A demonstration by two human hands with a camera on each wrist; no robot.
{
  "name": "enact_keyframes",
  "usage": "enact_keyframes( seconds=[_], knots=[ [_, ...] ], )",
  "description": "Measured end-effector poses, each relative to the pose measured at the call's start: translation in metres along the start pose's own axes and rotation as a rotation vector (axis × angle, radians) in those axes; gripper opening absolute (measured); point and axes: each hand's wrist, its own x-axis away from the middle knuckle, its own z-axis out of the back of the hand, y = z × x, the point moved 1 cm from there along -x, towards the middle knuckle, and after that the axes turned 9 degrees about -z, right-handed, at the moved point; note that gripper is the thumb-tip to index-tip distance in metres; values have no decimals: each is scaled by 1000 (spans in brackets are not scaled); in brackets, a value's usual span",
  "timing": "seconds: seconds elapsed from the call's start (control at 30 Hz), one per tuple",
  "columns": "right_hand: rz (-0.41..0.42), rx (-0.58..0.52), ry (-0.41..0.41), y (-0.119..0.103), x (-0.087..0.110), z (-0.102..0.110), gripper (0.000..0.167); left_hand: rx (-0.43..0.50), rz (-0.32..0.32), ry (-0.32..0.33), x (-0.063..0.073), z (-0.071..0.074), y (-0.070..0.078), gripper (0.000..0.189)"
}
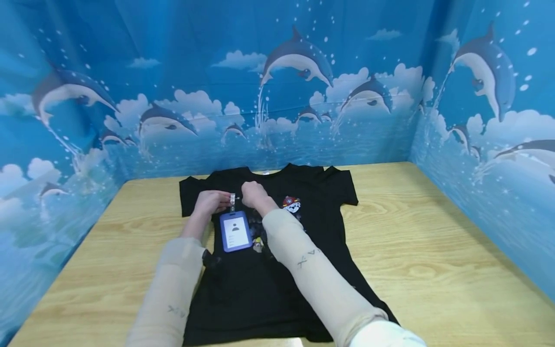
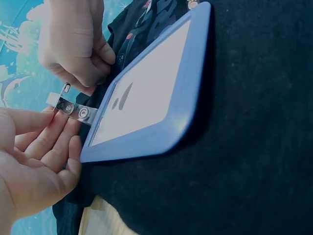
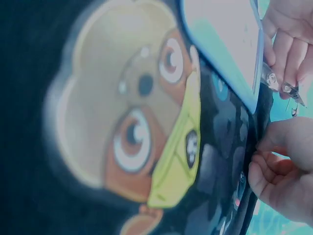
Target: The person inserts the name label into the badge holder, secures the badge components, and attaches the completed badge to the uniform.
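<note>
A black T-shirt (image 1: pixel 256 299) lies spread flat, with cartoon dog prints on its chest. On its upper left lies a blue-framed badge holder (image 1: pixel 236 232) with a white card in it. My left hand (image 1: pixel 211 201) pinches the clear strap (image 2: pixel 76 110) above the badge, near its metal clip (image 2: pixel 65 89). Close beside the clip, my right hand (image 1: pixel 257 196) has its fingers curled. In the right wrist view, its thumb and fingertips (image 3: pixel 261 161) pinch the shirt's black cloth. The dog print (image 3: pixel 127 98) fills much of that view.
The shirt rests on a light wood-grain table (image 1: pixel 425 241). A blue dolphin-print curtain (image 1: pixel 195 53) stands along the table's back and both sides. The shirt's collar (image 1: pixel 266 172) faces the back curtain.
</note>
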Motion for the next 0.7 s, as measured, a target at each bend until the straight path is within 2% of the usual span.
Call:
enact_keyframes(
  seconds=[0.17,0.3,0.5,0.7],
  knots=[
    [-57,-59,0,1,1,0,16,7,21,-17,0,0,0,30],
    [-71,-92,4,0,3,0,17,11,17,-18,0,1,-1,31],
    [-49,-34,-47,-2,7,-3,16,13,42,-20,3,1,-2,30],
    [-80,-6,-28,1,7,-3,15,5,34,-29,1,-3,-2,30]
  ],
)
